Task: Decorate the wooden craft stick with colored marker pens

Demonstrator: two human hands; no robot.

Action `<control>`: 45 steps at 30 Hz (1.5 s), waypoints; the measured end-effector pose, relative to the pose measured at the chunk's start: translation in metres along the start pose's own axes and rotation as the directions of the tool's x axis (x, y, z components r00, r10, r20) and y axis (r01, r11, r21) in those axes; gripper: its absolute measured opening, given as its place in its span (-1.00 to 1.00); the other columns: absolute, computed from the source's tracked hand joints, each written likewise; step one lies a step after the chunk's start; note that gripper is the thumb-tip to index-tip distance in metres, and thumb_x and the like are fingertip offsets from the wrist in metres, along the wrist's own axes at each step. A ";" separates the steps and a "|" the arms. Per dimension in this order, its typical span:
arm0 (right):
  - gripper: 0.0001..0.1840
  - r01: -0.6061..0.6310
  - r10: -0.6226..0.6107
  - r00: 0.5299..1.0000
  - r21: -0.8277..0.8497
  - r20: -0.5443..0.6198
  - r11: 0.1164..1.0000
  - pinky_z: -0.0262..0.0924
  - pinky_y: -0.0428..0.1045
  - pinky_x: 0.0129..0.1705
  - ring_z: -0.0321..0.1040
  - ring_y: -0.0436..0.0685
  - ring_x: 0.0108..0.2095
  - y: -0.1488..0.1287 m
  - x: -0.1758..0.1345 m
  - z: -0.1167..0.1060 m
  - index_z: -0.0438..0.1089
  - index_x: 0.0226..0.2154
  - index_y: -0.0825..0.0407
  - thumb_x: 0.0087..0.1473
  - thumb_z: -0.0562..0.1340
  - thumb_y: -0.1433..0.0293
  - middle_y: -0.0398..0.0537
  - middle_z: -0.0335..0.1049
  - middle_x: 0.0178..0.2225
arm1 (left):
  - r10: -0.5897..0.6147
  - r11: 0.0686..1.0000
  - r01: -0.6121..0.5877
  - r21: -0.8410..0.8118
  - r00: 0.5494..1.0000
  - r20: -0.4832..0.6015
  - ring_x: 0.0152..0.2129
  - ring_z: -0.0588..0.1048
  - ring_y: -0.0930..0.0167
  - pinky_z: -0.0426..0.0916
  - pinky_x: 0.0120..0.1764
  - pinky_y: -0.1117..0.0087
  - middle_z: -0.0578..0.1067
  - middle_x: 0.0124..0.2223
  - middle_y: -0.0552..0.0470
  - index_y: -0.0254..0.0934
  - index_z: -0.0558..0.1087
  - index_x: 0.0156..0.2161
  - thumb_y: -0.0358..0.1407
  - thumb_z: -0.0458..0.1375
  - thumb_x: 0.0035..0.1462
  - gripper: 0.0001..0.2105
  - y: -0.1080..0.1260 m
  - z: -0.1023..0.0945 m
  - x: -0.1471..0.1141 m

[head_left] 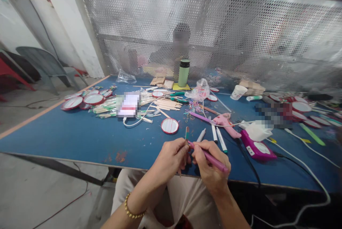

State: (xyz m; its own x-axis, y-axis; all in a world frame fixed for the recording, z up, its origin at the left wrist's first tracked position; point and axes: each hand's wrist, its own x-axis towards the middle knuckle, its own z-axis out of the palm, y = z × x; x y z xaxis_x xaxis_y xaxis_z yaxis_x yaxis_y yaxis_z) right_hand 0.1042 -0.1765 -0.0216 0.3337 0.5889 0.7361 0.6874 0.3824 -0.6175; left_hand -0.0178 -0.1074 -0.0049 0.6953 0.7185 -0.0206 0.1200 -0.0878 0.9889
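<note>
At the table's front edge, my left hand (172, 156) is closed around a thin stick (187, 132) with a brown tip and a green band, its end pointing up. My right hand (212, 161) grips a pink marker (216, 161), its front end close to the stick; whether they touch I cannot tell. Just beyond my hands lies a round white disc with a red rim (170, 126). Several white marker pens (221, 140) rest beside my right hand, near a pink glue gun (227, 125).
Wooden sticks (167, 105), a phone (129, 105) on a cable and more red-rimmed discs (94, 98) cover the back left. Behind stand a green bottle (184, 74) and a paper cup (238, 92). A magenta box (256, 147) with cables sits right. A perforated metal screen (149, 22) closes the far side.
</note>
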 end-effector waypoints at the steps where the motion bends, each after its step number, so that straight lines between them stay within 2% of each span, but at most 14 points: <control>1: -0.86 0.002 -0.002 1.000 0.006 0.001 1.000 0.29 -0.17 -0.56 0.43 -0.05 -0.61 0.000 0.000 0.000 0.46 -0.36 0.00 0.22 0.21 0.45 -0.21 0.46 -0.54 | -0.002 1.000 0.002 0.000 1.000 0.000 -0.73 0.29 0.51 0.20 -0.66 0.53 0.30 -0.63 0.15 -0.22 0.26 -0.50 -0.03 -0.03 0.22 -0.63 0.000 0.000 0.000; 45: -0.84 -0.039 0.039 0.999 -0.021 -0.010 0.999 0.30 -0.15 -0.58 0.41 -0.03 -0.63 -0.001 -0.001 0.000 0.45 -0.39 0.00 0.21 0.20 0.41 -0.19 0.47 -0.56 | -0.011 0.999 0.011 -0.031 1.000 0.003 -0.74 0.29 0.52 0.21 -0.70 0.54 0.30 -0.63 0.15 -0.24 0.28 -0.49 0.02 0.00 0.21 -0.61 -0.001 -0.001 0.000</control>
State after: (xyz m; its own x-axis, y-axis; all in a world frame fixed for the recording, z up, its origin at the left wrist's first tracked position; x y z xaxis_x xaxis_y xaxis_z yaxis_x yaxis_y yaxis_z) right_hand 0.1035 -0.1773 -0.0216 0.3670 0.5959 0.7143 0.6874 0.3436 -0.6399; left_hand -0.0184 -0.1071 -0.0057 0.6963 0.7170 -0.0321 0.1055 -0.0580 0.9927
